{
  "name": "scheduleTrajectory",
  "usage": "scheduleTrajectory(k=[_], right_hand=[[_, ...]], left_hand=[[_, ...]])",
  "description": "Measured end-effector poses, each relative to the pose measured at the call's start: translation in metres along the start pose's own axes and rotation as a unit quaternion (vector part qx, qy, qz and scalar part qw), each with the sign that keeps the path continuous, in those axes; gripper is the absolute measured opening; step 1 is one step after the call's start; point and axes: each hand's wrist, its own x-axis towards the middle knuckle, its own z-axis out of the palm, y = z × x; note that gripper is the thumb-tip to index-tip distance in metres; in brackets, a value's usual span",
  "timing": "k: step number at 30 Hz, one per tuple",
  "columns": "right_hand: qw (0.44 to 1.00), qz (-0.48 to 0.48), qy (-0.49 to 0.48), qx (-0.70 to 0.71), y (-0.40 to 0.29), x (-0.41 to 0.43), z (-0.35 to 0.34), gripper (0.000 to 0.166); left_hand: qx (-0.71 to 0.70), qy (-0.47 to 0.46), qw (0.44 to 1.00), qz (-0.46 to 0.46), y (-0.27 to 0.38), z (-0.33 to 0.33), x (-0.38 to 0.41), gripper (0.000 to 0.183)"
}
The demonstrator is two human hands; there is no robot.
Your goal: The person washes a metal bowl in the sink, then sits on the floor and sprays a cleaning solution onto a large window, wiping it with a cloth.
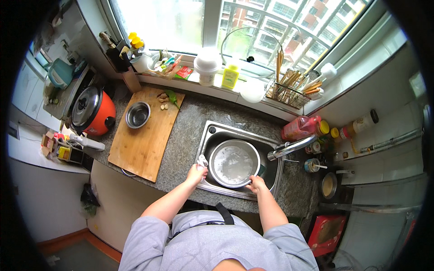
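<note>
In the stainless steel sink (211,124) sits a round metal basin (234,162) with cloudy, sudsy liquid in it. My right hand (256,184) grips the basin's near right rim. At the sink's left edge, my left hand (197,174) is closed around a crumpled white cloth (202,161), just left of the basin. From the right, the chrome faucet (291,148) reaches over the sink; no stream of water shows at its spout.
To the left lies a bamboo cutting board (145,152) bearing a small metal bowl (138,115), a green pepper (172,98) and garlic (164,106). Beyond it stands an orange rice cooker (96,111). Bottles (300,128) crowd the right corner. A wire chopstick basket (288,93) sits on the windowsill.
</note>
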Motion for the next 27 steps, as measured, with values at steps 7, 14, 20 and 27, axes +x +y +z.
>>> scheduleTrajectory(k=[7, 14, 20, 27], right_hand=[[0.987, -0.085, 0.036, -0.130, -0.015, -0.045, 0.020, 0.019], [0.977, -0.156, 0.072, -0.130, -0.025, -0.073, 0.019, 0.012], [0.816, -0.332, 0.197, -0.431, -0.024, -0.100, 0.009, 0.017], [0.727, -0.411, 0.219, -0.504, -0.030, -0.163, 0.041, 0.016]], left_hand=[[-0.115, -0.013, 0.993, -0.015, 0.010, -0.028, -0.011, 0.027], [-0.133, -0.007, 0.991, -0.017, 0.018, -0.043, -0.018, 0.027], [-0.132, -0.035, 0.990, -0.043, 0.027, -0.046, -0.022, 0.028], [-0.095, -0.043, 0.994, -0.020, 0.016, -0.048, -0.014, 0.026]])
